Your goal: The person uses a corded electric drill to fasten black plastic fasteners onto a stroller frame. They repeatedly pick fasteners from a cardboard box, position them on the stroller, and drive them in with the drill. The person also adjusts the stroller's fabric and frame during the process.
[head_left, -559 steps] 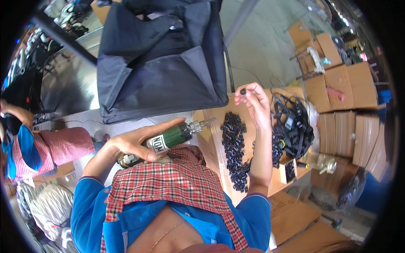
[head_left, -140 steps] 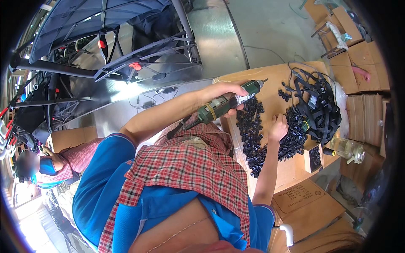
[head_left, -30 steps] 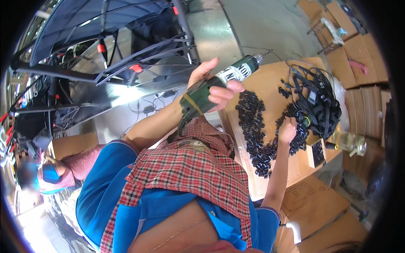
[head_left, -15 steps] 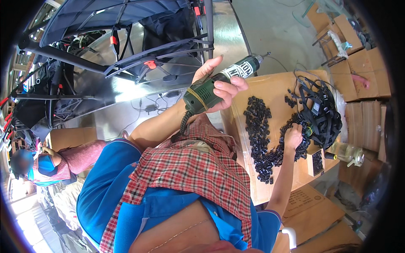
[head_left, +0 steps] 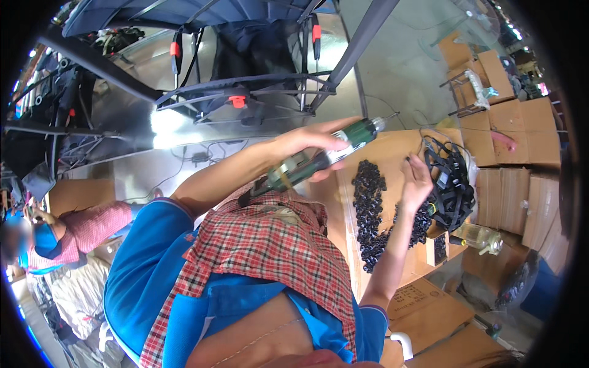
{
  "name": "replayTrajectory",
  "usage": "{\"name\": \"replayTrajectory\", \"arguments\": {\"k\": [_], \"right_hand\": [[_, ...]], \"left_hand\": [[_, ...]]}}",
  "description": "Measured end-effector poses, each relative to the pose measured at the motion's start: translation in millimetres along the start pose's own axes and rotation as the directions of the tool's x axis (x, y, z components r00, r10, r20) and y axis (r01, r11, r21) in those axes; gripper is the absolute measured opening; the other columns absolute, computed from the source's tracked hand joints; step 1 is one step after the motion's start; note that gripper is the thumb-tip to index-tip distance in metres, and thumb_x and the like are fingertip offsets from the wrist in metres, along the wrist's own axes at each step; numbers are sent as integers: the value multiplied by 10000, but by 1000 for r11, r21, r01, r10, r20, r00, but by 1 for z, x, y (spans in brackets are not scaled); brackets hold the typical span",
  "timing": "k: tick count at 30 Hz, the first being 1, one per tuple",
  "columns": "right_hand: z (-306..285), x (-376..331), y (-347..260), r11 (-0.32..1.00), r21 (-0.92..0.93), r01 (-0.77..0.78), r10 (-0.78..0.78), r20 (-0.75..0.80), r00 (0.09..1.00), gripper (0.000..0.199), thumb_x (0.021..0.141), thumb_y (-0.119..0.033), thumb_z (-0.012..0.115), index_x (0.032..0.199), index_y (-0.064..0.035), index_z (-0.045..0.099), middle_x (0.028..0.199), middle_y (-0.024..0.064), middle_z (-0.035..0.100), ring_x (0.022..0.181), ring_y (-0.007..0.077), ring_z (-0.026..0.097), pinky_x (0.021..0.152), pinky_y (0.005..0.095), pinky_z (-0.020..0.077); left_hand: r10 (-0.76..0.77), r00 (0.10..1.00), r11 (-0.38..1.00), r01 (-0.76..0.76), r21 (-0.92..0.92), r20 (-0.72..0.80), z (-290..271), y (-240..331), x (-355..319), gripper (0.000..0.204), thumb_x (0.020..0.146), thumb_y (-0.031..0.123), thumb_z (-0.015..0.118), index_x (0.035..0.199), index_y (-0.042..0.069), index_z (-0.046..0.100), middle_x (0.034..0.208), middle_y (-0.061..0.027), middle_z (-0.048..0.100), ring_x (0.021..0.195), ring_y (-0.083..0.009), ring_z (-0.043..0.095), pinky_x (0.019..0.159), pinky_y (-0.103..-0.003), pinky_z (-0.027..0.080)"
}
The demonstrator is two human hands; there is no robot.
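Observation:
My left hand [head_left: 305, 145] grips a green and grey electric screwdriver [head_left: 319, 161], its bit pointing up and right over the cardboard work surface [head_left: 392, 144]. My right hand [head_left: 418, 184] is raised just right of the bit, fingertips pinched on a small black part [head_left: 407, 161]. A long pile of small black plastic parts [head_left: 368, 202] lies on the cardboard below both hands. A red plaid cloth covers my chest.
A tangle of black straps with buckles [head_left: 453, 184] lies right of my right hand. Cardboard boxes [head_left: 509, 122] stack at the right, and a plastic bottle [head_left: 481, 236] lies nearby. A metal frame with dark fabric [head_left: 257, 80] stands ahead. Another person [head_left: 80, 227] works at far left.
My left hand has brought the screwdriver down and to the right, toward the cardboard. My right hand has lifted off the pile of black parts, up toward the bit.

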State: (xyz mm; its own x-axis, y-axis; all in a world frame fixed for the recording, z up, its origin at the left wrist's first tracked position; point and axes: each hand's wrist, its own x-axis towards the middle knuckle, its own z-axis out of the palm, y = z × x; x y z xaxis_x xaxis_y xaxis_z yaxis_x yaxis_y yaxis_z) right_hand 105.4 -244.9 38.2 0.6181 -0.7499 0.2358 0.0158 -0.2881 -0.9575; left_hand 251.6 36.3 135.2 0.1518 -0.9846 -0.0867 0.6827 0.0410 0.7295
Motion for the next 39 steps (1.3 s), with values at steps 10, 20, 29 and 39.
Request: {"name": "replayTrajectory", "arguments": {"k": [10, 20, 29, 39], "right_hand": [[133, -13, -103, 947, 319, 44, -85, 115, 990, 230, 852, 76, 645, 1073, 16, 661, 884, 57, 666, 808, 123, 659, 772, 249, 536], [172, -38, -133, 933, 288, 218, -275, 177, 945, 267, 854, 81, 636, 1109, 6, 661, 1001, 62, 622, 840, 117, 635, 760, 223, 513], [193, 88, -154, 895, 361, 261, -358, 234, 904, 227, 982, -130, 508, 1122, 7, 622, 1086, 137, 623, 976, 203, 626, 831, 327, 543], [320, 200, -105, 424, -46, 904, -699, 618, 359, 190, 860, -59, 550, 1022, -69, 651, 921, 133, 671, 899, 353, 632, 795, 435, 493]], "left_hand": [[28, 998, 931, -3, 366, -62, -30, 34, -71, 1075, 720, 276, 771, 1534, 96, 93, 793, -70, 561, 552, -118, 558, 513, -249, 447], [66, 996, 956, -83, 283, 67, -59, 53, -105, 1015, 774, 193, 738, 1537, 102, 74, 800, -74, 565, 567, -123, 569, 545, -255, 447], [348, 937, 932, -349, -96, -33, -74, 50, -131, 1191, 613, 249, 807, 1530, 83, 65, 746, -159, 556, 517, -185, 568, 438, -275, 416], [470, 830, 844, -522, -123, -300, -49, 34, -137, 1167, 653, 203, 819, 1535, 127, 58, 774, -165, 535, 560, -195, 577, 441, -272, 477]]}}
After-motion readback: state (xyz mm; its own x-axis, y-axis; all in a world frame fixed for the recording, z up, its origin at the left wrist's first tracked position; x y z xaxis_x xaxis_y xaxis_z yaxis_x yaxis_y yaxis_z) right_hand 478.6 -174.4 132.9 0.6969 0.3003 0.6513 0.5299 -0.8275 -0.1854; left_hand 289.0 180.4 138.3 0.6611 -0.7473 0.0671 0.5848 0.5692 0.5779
